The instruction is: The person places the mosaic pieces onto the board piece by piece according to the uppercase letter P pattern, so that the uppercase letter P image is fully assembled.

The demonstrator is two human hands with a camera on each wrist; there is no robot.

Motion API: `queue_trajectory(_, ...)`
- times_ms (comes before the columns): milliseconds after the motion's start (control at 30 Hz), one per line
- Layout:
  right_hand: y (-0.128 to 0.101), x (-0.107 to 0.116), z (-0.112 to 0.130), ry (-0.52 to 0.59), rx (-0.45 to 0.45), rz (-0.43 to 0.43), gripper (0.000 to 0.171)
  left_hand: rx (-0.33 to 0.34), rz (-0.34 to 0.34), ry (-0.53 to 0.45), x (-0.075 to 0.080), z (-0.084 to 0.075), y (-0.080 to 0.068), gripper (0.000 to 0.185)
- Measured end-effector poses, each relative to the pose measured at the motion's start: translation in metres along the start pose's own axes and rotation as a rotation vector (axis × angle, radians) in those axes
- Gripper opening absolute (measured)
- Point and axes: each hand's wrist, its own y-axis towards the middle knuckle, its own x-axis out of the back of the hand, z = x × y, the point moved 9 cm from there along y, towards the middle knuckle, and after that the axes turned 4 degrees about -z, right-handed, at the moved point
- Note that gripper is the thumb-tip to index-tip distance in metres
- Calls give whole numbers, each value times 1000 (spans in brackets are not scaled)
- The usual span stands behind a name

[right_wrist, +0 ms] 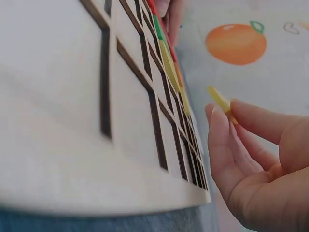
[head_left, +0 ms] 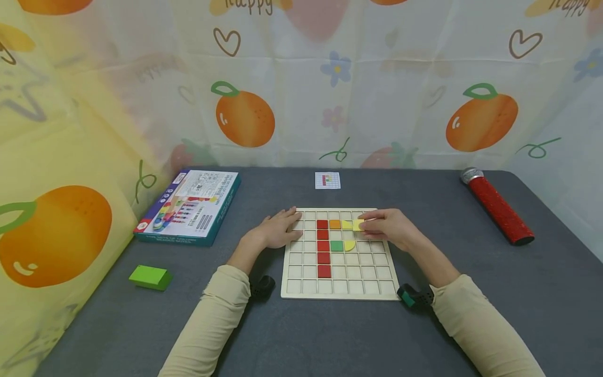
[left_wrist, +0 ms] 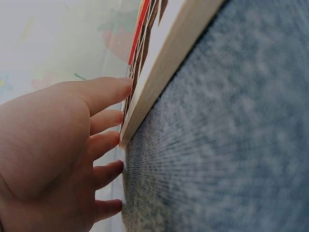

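Observation:
A white gridded wooden board [head_left: 339, 299] lies on the table, with a column of red tiles [head_left: 323, 245] set in its cells. Beside the top red tile sit an orange tile [head_left: 335, 224] and a yellow tile [head_left: 346, 225]. Lower down are a green tile [head_left: 336, 246] and a yellow tile with a curved edge [head_left: 349, 245]. Between thumb and finger, my right hand [head_left: 391, 226] pinches another yellow tile [right_wrist: 220, 100], held above the board in the right wrist view. My left hand [head_left: 277, 230] rests at the board's upper left edge, fingers extended.
A small pattern card [head_left: 327, 180] lies beyond the board. To the left are a game box [head_left: 193, 201] and a bright green block [head_left: 151, 277]. A red microphone-shaped object [head_left: 498, 207] lies at the right. Patterned cloth [head_left: 301, 104] hangs behind the table.

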Motion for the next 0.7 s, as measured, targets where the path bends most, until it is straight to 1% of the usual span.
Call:
queue_trajectory(333, -1, -7, -1, 45, 7, 62, 39, -8, 6, -1, -1, -1, 2, 63)
queue_trajectory(700, 4, -6, -11, 7, 2, 43, 39, 10, -9, 3, -1, 2, 4, 64)
